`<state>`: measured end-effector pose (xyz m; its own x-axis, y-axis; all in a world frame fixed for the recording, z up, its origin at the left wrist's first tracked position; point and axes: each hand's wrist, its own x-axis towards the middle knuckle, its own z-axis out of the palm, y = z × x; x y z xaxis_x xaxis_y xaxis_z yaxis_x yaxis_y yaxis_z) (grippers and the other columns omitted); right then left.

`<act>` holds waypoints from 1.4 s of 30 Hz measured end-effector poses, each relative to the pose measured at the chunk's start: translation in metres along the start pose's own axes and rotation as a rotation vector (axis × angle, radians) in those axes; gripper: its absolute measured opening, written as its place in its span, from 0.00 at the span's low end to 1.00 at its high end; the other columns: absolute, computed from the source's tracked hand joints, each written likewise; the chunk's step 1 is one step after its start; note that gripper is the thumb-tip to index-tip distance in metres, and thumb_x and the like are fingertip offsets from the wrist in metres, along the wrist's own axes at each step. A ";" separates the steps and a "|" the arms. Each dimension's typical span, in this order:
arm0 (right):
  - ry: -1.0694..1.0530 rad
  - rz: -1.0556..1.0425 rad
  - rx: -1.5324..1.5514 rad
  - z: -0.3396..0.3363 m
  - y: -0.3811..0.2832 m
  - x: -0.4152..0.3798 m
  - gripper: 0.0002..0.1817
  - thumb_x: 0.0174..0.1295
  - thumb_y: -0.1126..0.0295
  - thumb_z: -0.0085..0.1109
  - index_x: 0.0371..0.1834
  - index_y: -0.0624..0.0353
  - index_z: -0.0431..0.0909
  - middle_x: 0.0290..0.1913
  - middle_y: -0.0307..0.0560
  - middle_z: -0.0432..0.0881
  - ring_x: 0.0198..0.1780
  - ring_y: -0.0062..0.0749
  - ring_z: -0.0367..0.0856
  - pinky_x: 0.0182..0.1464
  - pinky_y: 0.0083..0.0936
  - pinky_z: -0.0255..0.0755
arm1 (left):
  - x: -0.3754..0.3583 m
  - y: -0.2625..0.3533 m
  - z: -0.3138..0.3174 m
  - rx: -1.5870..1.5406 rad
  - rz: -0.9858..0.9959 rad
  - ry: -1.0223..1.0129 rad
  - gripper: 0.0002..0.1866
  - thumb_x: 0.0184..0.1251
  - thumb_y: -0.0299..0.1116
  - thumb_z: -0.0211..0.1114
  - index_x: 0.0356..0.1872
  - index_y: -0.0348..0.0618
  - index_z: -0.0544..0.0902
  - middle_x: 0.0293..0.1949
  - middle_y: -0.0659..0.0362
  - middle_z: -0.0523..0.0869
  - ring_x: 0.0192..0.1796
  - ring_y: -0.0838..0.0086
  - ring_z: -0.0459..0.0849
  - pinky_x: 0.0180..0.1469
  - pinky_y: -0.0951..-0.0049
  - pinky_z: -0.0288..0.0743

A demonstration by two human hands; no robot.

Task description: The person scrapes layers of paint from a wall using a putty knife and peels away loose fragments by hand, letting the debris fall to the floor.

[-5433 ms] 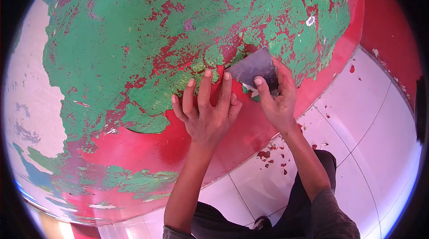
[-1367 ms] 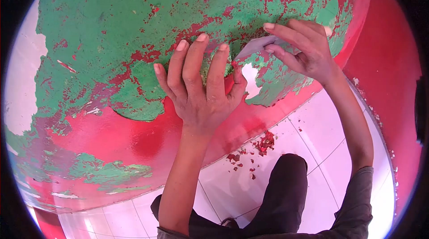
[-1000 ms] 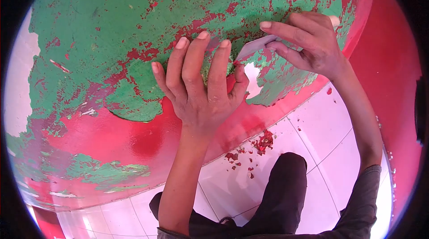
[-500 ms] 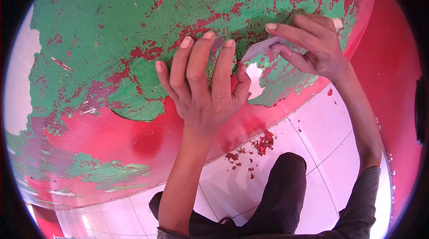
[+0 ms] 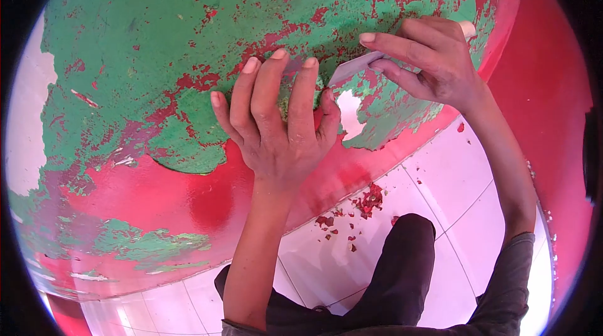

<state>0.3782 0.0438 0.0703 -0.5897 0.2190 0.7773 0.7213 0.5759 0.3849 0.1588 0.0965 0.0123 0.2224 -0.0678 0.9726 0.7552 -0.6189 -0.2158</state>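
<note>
Flaking green paint (image 5: 144,28) covers a curved surface, with red paint (image 5: 138,188) exposed below it. My left hand (image 5: 279,122) rests on this surface with its fingers spread, and its thumb is close to the tip of the blade. My right hand (image 5: 436,66) grips a paint scraper (image 5: 355,68), its flat grey blade angled down to the left against the paint. The pale end of the handle sticks out behind my knuckles, while the rest of it is hidden by the hand. A bare white patch (image 5: 350,113) shows just below the blade.
Red paint flakes (image 5: 367,201) lie scattered on the white tiled floor (image 5: 449,160). My bent knee (image 5: 408,242) in dark trousers is close to the flakes. A red surface (image 5: 556,110) rises on the right.
Both hands and the scraper have shifted slightly left along the surface. A red flake now shows beside my knee.
</note>
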 end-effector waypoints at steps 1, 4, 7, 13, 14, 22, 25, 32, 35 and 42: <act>-0.001 -0.006 0.001 0.000 0.001 0.000 0.24 0.48 0.67 0.70 0.52 0.52 0.81 0.17 0.37 0.63 0.17 0.27 0.63 0.20 0.26 0.57 | 0.000 0.000 0.000 0.000 0.000 0.004 0.16 0.58 0.40 0.61 0.49 0.56 0.80 0.54 0.60 0.76 0.62 0.63 0.70 0.73 0.51 0.44; -0.009 -0.011 0.000 0.000 0.001 0.001 0.24 0.48 0.67 0.70 0.52 0.52 0.80 0.17 0.36 0.62 0.17 0.27 0.63 0.20 0.26 0.57 | 0.001 0.001 0.000 -0.002 -0.006 0.005 0.16 0.58 0.39 0.61 0.48 0.56 0.80 0.55 0.60 0.76 0.62 0.63 0.70 0.73 0.51 0.44; -0.031 0.021 0.003 0.000 -0.002 0.001 0.24 0.49 0.67 0.69 0.53 0.53 0.80 0.17 0.37 0.63 0.17 0.27 0.64 0.20 0.26 0.57 | 0.001 0.000 -0.001 -0.005 0.003 0.010 0.16 0.58 0.39 0.61 0.49 0.57 0.80 0.54 0.60 0.75 0.61 0.63 0.71 0.73 0.51 0.44; -0.032 0.083 0.060 -0.001 -0.004 0.001 0.25 0.49 0.68 0.69 0.53 0.56 0.79 0.19 0.39 0.71 0.17 0.27 0.66 0.20 0.26 0.58 | -0.001 -0.005 0.001 -0.060 0.037 0.049 0.16 0.58 0.40 0.61 0.49 0.56 0.79 0.53 0.60 0.75 0.61 0.63 0.71 0.72 0.51 0.44; -0.040 0.089 0.069 -0.003 -0.004 0.000 0.25 0.48 0.68 0.69 0.53 0.57 0.79 0.20 0.40 0.72 0.17 0.27 0.66 0.20 0.26 0.58 | -0.001 -0.005 0.001 -0.080 0.041 0.056 0.17 0.58 0.40 0.62 0.49 0.56 0.79 0.53 0.60 0.75 0.61 0.63 0.71 0.72 0.51 0.44; 0.116 0.174 0.114 0.008 -0.009 -0.006 0.23 0.52 0.64 0.68 0.54 0.44 0.80 0.18 0.38 0.69 0.17 0.28 0.69 0.18 0.28 0.60 | 0.001 -0.001 -0.004 -0.119 0.000 0.005 0.18 0.56 0.43 0.60 0.49 0.56 0.79 0.53 0.59 0.75 0.62 0.62 0.69 0.73 0.51 0.42; 0.062 0.171 0.052 0.006 -0.008 -0.004 0.23 0.51 0.64 0.68 0.54 0.44 0.80 0.17 0.37 0.68 0.17 0.28 0.69 0.18 0.28 0.60 | 0.002 -0.001 -0.002 -0.085 0.005 0.005 0.18 0.56 0.43 0.60 0.49 0.56 0.79 0.53 0.59 0.76 0.62 0.62 0.69 0.73 0.51 0.42; -0.075 0.059 -0.014 -0.001 -0.006 -0.001 0.24 0.51 0.63 0.68 0.54 0.43 0.80 0.17 0.36 0.67 0.17 0.27 0.68 0.18 0.27 0.60 | 0.001 -0.001 -0.002 -0.078 -0.004 0.009 0.17 0.54 0.41 0.60 0.47 0.56 0.81 0.53 0.59 0.76 0.62 0.62 0.70 0.73 0.50 0.43; 0.027 0.156 0.036 -0.001 -0.010 0.000 0.24 0.50 0.63 0.68 0.54 0.43 0.80 0.18 0.36 0.67 0.17 0.27 0.69 0.18 0.27 0.61 | 0.002 0.001 -0.003 -0.067 -0.004 -0.002 0.16 0.53 0.40 0.59 0.44 0.56 0.82 0.52 0.60 0.76 0.62 0.62 0.70 0.73 0.50 0.43; 0.057 0.206 0.057 0.006 -0.012 -0.008 0.23 0.51 0.66 0.68 0.54 0.45 0.80 0.19 0.37 0.71 0.19 0.26 0.71 0.19 0.26 0.64 | 0.001 -0.002 -0.005 -0.038 0.045 -0.036 0.12 0.46 0.35 0.62 0.35 0.53 0.83 0.53 0.59 0.75 0.62 0.60 0.68 0.72 0.50 0.45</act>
<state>0.3718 0.0403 0.0568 -0.4099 0.2928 0.8639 0.8014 0.5678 0.1878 0.1545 0.0932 0.0142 0.2776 -0.0685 0.9583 0.7204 -0.6451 -0.2548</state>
